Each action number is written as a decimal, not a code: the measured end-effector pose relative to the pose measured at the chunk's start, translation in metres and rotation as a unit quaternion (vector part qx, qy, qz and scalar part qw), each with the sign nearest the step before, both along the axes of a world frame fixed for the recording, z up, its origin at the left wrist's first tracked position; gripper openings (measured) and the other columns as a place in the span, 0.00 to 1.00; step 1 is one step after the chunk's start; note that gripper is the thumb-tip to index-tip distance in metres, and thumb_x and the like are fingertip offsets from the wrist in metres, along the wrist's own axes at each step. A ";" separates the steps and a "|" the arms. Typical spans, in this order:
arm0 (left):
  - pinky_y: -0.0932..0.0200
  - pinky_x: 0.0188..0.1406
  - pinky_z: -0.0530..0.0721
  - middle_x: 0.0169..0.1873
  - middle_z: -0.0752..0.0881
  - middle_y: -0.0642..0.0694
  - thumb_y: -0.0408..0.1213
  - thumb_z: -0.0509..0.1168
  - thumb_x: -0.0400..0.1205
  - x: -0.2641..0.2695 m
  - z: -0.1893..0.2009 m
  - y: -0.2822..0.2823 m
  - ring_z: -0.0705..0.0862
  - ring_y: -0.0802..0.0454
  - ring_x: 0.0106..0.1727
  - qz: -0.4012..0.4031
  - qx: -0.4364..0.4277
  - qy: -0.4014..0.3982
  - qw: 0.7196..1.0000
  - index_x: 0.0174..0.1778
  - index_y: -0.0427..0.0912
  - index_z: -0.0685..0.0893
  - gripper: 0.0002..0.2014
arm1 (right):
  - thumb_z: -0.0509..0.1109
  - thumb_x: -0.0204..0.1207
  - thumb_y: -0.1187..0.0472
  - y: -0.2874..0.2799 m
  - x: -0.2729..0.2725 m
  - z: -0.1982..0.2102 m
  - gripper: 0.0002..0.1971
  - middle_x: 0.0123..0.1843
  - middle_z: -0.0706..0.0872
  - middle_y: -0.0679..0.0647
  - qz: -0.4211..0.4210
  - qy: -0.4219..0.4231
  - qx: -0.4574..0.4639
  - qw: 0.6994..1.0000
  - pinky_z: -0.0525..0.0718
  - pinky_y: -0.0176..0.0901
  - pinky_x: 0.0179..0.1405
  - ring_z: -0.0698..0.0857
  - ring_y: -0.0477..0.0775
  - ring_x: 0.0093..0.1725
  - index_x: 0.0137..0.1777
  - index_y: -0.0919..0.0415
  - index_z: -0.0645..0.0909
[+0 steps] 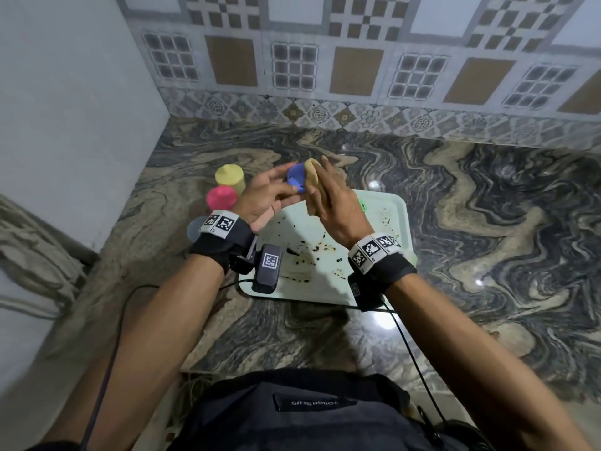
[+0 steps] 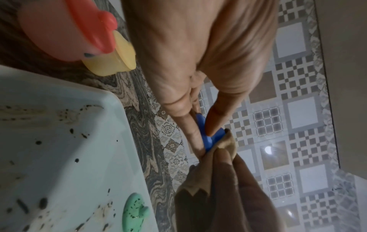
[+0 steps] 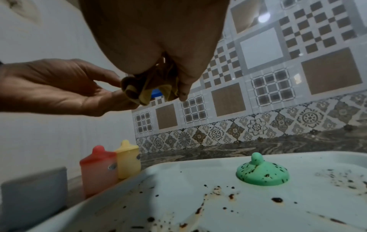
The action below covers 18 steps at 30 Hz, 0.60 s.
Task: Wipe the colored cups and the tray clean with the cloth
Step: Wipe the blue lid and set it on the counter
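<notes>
Dark trousers fill the bottom of the head view, with a small fabric label [image 1: 311,402] whose lettering reads upside down. Both forearms reach forward from there, each strapped with a black wristband carrying square printed markers, and thin black cables trail back over the counter [image 1: 487,229], a glossy stone slab swirled in grey, black and tan.

Above the tray [image 1: 398,203], the left hand [image 1: 266,196] pinches a small blue lid [image 1: 296,178] between thumb and fingertips; in the left wrist view only a sliver of blue shows between the fingers. The right hand [image 1: 338,206] is curled round a bunched tan cloth [image 1: 313,177] and presses it against the lid, covering most of the lid's far side. The cloth looks soft and creased, and one edge is cut in a zigzag.

The tray is pale, rectangular, with rounded corners and a raised rim, and lies flat on the counter. Its floor is spattered with dark specks and brownish smears. The arms and wrist cameras hide much of it from the head. A green lid [image 3: 262,173], domed with a knob on top and speckled with dirt, sits on the tray floor.

Left of the tray, on the counter, a yellow cup [image 1: 229,179] and a red cup [image 1: 221,197] stand upright just beside each other, both translucent plastic with lids on. A grey cup [image 1: 194,228] nearer the body is half hidden behind the left wristband.
</notes>
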<state>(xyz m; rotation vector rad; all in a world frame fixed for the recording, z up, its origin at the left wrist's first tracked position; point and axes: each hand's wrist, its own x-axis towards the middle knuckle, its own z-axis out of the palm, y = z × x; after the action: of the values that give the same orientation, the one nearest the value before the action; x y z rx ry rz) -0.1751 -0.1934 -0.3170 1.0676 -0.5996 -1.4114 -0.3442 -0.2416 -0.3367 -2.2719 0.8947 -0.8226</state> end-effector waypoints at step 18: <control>0.57 0.51 0.89 0.56 0.85 0.32 0.14 0.58 0.81 -0.015 -0.012 -0.007 0.90 0.48 0.48 0.060 0.036 0.027 0.997 0.75 0.26 0.70 0.25 | 0.62 0.87 0.66 0.005 -0.008 -0.034 0.22 0.82 0.71 0.66 0.010 0.071 -0.151 0.986 0.84 0.58 0.68 0.71 0.65 0.82 0.81 0.65 0.71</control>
<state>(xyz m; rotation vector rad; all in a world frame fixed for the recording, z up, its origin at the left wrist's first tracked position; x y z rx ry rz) -0.1900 -0.2000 -0.3293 1.1003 -0.4414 -1.3597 -0.3519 -0.2364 -0.3711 -2.6258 0.8542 -0.8440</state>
